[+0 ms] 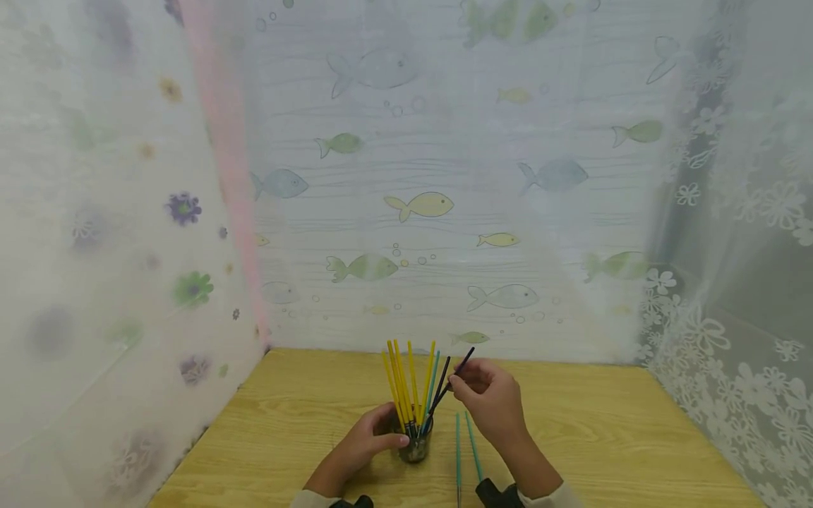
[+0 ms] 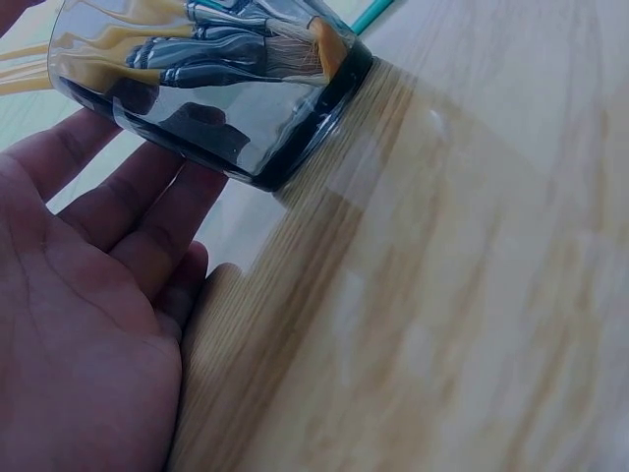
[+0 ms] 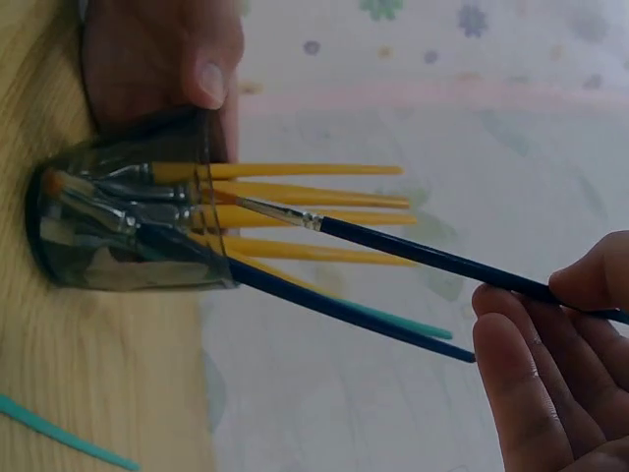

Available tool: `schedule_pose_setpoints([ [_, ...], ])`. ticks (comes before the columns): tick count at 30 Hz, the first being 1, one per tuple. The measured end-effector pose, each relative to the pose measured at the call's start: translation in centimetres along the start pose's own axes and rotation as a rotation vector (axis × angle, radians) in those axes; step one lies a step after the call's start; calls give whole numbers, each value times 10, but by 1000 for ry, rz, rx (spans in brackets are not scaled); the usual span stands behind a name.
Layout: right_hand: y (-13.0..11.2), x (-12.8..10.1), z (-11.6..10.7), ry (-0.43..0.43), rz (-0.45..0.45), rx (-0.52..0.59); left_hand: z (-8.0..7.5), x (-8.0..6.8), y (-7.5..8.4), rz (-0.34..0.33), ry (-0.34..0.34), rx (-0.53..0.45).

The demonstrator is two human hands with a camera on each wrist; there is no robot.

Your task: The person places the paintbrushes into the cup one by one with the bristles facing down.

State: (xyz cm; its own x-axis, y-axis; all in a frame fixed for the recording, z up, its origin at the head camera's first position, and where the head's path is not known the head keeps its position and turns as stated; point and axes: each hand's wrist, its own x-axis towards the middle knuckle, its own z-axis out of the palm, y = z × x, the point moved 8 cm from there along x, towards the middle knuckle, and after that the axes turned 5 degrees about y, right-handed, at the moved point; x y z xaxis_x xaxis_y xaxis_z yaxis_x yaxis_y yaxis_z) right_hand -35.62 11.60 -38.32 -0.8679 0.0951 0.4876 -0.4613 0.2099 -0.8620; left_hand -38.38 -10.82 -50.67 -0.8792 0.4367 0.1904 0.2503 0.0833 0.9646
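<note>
Two bare hands, no rings, no gloves. Left hand (image 1: 371,441): short trimmed nails, thumbnail pale and unpainted in the right wrist view; palm creases plain in the left wrist view. Right hand (image 1: 492,398): bare fingers, short nails. Cream sleeves (image 1: 552,497) end at both wrists. A small black device (image 1: 498,492) sits strapped at each wrist, at the bottom edge of the head view.

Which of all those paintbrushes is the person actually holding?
The dark blue paintbrush whose bristles are at the glass cup's mouth. The right hand pinches its handle; the other dark blue one stands deep in the cup, untouched.
</note>
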Motion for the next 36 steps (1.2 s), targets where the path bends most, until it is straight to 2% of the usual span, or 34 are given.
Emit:
schedule_pose_setpoints([
  [5, 3, -5, 11, -44, 10, -52, 0, 1, -1, 5, -8, -11],
  [14, 17, -11, 29, -140, 13, -83, -2, 2, -5, 3, -3, -8],
  [23, 26, -13, 35, -231, 47, -106, -1, 0, -7, -15, -9, -14],
  [26, 27, -10, 31, -231, 68, -88, -2, 0, -6, -10, -6, -12],
  [36, 35, 4, 8, -150, 156, -72, -4, 0, -6, -8, 13, -3],
])
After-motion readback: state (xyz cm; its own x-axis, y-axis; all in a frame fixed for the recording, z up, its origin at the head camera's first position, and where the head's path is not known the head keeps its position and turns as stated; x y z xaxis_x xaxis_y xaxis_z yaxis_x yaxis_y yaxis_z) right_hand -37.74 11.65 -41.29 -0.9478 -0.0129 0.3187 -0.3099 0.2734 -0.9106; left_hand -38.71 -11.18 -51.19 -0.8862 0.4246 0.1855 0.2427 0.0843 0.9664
